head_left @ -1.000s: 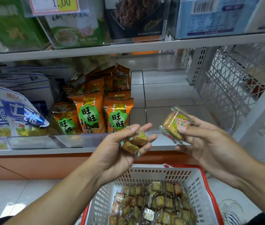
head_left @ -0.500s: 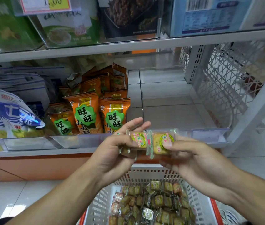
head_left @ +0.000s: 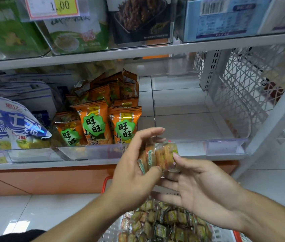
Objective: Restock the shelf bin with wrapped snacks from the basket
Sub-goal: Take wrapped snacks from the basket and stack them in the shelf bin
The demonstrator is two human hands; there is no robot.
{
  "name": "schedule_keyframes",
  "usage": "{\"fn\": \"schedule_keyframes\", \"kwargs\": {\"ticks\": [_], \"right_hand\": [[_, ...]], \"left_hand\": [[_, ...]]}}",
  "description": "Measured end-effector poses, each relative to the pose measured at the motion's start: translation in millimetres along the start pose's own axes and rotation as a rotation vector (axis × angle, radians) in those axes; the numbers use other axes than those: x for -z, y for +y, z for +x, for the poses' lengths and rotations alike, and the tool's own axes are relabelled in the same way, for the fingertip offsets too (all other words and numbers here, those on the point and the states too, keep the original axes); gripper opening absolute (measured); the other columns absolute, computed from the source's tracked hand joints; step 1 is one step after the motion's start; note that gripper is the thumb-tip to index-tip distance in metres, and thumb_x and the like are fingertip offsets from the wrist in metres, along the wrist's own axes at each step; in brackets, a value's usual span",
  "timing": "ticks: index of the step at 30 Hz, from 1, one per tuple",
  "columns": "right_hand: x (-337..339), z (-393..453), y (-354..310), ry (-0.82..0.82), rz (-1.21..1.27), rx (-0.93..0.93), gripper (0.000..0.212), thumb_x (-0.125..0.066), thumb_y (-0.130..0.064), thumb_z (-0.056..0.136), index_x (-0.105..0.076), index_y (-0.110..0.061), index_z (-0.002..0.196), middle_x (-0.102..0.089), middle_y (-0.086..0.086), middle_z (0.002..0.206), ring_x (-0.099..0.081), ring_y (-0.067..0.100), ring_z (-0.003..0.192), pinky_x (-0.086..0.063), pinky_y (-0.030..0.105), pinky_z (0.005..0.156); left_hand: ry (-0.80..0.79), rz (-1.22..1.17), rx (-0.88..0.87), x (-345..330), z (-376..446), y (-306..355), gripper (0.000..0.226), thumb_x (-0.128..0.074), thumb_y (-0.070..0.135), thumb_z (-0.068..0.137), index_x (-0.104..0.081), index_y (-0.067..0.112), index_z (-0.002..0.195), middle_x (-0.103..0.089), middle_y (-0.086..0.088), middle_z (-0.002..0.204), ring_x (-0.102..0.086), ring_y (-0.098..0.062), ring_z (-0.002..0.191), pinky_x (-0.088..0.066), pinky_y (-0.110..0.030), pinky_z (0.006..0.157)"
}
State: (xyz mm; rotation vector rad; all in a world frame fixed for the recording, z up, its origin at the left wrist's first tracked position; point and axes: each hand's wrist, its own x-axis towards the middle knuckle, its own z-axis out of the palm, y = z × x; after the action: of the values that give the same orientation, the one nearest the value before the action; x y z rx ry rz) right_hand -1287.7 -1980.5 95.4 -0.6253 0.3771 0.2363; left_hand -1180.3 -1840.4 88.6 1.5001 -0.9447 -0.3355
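A small stack of golden-brown square snacks in clear wrappers with green labels (head_left: 157, 158) is in front of the clear plastic shelf bin (head_left: 225, 145). The left hand (head_left: 134, 170) grips it with curled fingers; the right hand (head_left: 202, 187) pinches its right end with the thumb, other fingers straight. More snacks fill the white plastic basket (head_left: 111, 231) below.

orange snack bags (head_left: 101, 123), blue-white packets (head_left: 14, 124), yellow price tag (head_left: 52, 6)

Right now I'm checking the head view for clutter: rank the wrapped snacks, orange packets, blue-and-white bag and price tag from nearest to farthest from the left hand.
1. Wrapped snacks: pinched in the left hand itself.
2. Orange packets: in the bin just above it.
3. Blue-and-white bag: far left, same shelf.
4. Price tag: upper shelf, top left.
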Motion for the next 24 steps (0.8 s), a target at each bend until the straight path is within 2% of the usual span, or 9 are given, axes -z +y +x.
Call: {"fn": "schedule_keyframes", "kwargs": {"ticks": [3,6,9,11,12,14,17,19,24], "right_hand": [[-2.6,-2.4,-1.5,-0.082,-0.004,-0.015,0.054,-0.055,-0.034,0.102,-0.051,0.0,0.143,-0.048,0.026,0.149,-0.048,0.036,0.138,-0.035,0.057,0.117],[-2.1,-2.3,-1.7,-0.117,0.014,0.038,0.051,-0.044,-0.034,0.108,-0.043,-0.004,0.149,-0.048,0.023,0.149,-0.05,0.035,0.135,-0.03,0.059,0.117],[-2.4,-0.9,-4.9,-0.112,0.028,0.103,0.048,-0.05,-0.029,0.106,-0.05,0.002,0.143,-0.046,0.025,0.149,-0.042,0.039,0.141,-0.029,0.057,0.119],[-2.4,0.4,-10.0,-0.099,0.033,0.155,0.045,-0.054,-0.024,0.103,-0.056,0.005,0.137,-0.048,0.028,0.147,-0.04,0.039,0.143,-0.032,0.056,0.119],[-1.6,1.1,-12.3,-0.097,0.043,0.176,0.046,-0.054,-0.021,0.102,-0.054,0.007,0.138,-0.048,0.03,0.147,-0.041,0.04,0.142,-0.035,0.055,0.117],[0.2,1.9,-16.8,-0.084,0.048,0.219,0.047,-0.055,-0.019,0.099,-0.053,0.008,0.138,-0.052,0.031,0.142,-0.049,0.041,0.137,-0.043,0.055,0.111],[3.2,2.3,-21.2,-0.007,-0.006,0.286,0.044,-0.053,-0.021,0.096,-0.06,0.002,0.133,-0.063,0.022,0.134,-0.061,0.033,0.126,-0.05,0.054,0.104],[5.6,3.2,-22.5,0.07,-0.04,0.352,0.043,-0.053,-0.022,0.095,-0.06,-0.003,0.133,-0.066,0.016,0.133,-0.063,0.027,0.125,-0.048,0.055,0.105],[7.6,2.9,-16.5,0.11,-0.236,0.43,0.04,-0.052,-0.023,0.095,-0.066,-0.008,0.129,-0.068,0.014,0.13,-0.059,0.028,0.129,-0.04,0.054,0.113]], "left_hand": [[0.025,0.119,-0.155,-5.3,-4.6,-3.8,0.064,-0.059,0.008,0.085,-0.043,0.013,0.147,-0.053,-0.002,0.146,-0.05,-0.028,0.139,-0.047,-0.047,0.11],[0.008,0.246,-0.248,-7.0,-4.6,-4.8,0.069,-0.055,0.036,0.099,-0.027,0.012,0.157,-0.034,-0.005,0.164,-0.034,-0.03,0.151,-0.036,-0.058,0.116],[-0.004,0.307,-0.189,-7.9,-2.7,-6.7,0.077,-0.037,0.059,0.103,0.001,0.029,0.164,-0.005,0.005,0.173,-0.004,-0.023,0.16,-0.017,-0.062,0.123],[-0.005,0.253,-0.064,-8.7,-2.8,-7.7,0.08,-0.033,0.068,0.1,0.011,0.039,0.16,0.002,0.016,0.172,0.001,-0.009,0.158,-0.012,-0.052,0.128],[0.005,0.187,0.024,-9.2,-3.5,-8.3,0.082,-0.035,0.072,0.097,0.008,0.041,0.16,-0.003,0.02,0.171,-0.005,-0.004,0.157,-0.014,-0.045,0.129],[0.044,0.057,0.164,-11.0,-4.1,-8.6,0.077,-0.045,0.068,0.095,-0.016,0.042,0.161,-0.028,0.021,0.165,-0.025,-0.004,0.153,-0.028,-0.041,0.125],[0.154,0.036,0.172,-12.7,-3.8,-8.3,0.033,-0.062,0.043,0.097,-0.065,0.043,0.13,-0.064,0.014,0.127,-0.062,-0.012,0.121,-0.052,-0.049,0.102],[0.231,0.023,0.214,-10.7,-3.6,-8.1,0.02,-0.071,0.039,0.094,-0.075,0.04,0.113,-0.069,0.011,0.103,-0.068,-0.012,0.098,-0.057,-0.047,0.091],[0.194,-0.103,0.299,-10.0,-4.7,-9.7,0.029,-0.07,0.042,0.086,-0.078,0.033,0.112,-0.079,0.001,0.104,-0.074,-0.016,0.097,-0.059,-0.04,0.091]]}}
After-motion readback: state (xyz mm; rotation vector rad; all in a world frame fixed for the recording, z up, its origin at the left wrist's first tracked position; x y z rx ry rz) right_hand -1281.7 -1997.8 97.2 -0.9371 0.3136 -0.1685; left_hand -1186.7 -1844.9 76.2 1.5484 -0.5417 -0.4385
